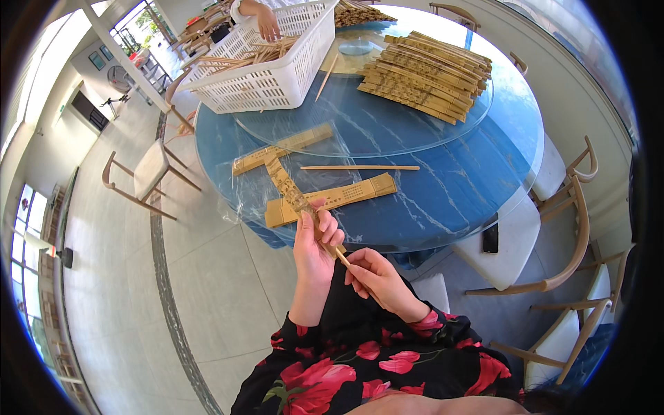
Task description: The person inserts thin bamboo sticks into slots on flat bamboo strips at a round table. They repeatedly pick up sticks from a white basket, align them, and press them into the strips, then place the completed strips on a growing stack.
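Observation:
My left hand (315,245) is closed around the lower end of a printed tan paper chopstick sleeve (283,181), which slants away over the table edge. My right hand (377,277) pinches a pale wooden chopstick (341,256), its tip at the near end of the sleeve; whether a second one lies with it, I cannot tell. Beyond my hands, flat tan sleeves (363,194) lie on the table, partly under the held one. Farther off is another sleeve (311,137), on clear plastic film (245,190). A loose chopstick (360,167) lies crosswise on the glass.
A white plastic basket (270,86) of chopsticks stands at the far left, with another person's hand (268,24) over it. Piled sleeves (429,76) rest on the glass turntable (415,142) of the round blue table (484,183). Wooden chairs (155,169) stand around, one bearing a dark phone (490,238).

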`<state>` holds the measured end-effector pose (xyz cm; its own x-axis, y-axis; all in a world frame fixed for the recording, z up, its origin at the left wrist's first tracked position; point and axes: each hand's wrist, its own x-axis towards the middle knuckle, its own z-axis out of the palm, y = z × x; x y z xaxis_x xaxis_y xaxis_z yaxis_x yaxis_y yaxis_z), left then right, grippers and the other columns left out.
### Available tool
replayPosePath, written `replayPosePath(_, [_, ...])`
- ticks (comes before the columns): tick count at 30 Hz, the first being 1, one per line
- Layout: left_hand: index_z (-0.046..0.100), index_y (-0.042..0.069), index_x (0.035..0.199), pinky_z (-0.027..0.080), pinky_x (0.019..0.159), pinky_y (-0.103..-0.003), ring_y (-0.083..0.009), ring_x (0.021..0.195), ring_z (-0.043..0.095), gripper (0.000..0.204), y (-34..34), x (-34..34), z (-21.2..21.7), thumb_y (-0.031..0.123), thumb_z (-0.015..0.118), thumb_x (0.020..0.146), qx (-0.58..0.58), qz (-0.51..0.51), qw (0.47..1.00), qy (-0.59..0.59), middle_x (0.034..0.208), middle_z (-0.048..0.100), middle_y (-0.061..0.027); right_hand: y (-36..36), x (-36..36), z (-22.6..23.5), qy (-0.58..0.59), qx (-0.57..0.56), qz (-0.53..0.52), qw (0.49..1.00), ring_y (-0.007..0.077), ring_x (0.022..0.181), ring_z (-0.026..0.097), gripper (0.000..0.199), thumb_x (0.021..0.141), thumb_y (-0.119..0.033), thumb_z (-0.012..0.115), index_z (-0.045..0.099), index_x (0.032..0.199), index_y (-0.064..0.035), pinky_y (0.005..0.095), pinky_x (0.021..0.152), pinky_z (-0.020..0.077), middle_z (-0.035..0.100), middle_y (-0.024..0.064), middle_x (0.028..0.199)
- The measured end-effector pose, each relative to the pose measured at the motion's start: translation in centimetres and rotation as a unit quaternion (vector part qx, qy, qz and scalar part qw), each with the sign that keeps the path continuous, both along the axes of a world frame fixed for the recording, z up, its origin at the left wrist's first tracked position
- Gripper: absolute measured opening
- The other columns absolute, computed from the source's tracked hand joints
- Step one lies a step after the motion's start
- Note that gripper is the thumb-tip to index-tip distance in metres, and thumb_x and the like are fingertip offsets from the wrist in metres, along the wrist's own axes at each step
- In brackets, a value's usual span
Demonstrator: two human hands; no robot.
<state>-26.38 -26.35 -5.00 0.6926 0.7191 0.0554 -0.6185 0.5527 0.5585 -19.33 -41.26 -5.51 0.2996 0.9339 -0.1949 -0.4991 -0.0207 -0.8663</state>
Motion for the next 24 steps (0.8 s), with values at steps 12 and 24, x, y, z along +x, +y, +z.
replayPosePath(12, [0.051,0.005,0.129,0.032,0.060,-0.024,-0.0082,0.066,0.033,0.036,1.9,0.9,0.2,0.034,0.039,0.112,-0.055,0.049,0.996,-0.053,0.082,0.039,0.0024,-5.4,2.7,2.5,-0.280,-0.064,0.084,0.954,0.0111,0.063,0.051,0.016,0.103,-0.013,0.057,0.066,0.096,-0.0005,0.0281,0.059,0.0414,0.055,0.0021,0.069])
replayPosePath(24, [0.050,0.012,0.105,0.034,0.061,-0.025,-0.0084,0.066,0.033,0.027,-3.4,0.2,0.3,0.035,0.038,0.112,-0.013,-0.042,0.998,-0.038,0.075,0.034,0.0038,0.8,1.6,1.5,-0.376,-0.004,-0.100,0.921,0.0233,0.055,0.049,0.026,0.087,-0.022,0.080,0.069,0.085,0.0017,0.0333,0.056,0.0435,0.062,0.0128,0.067])
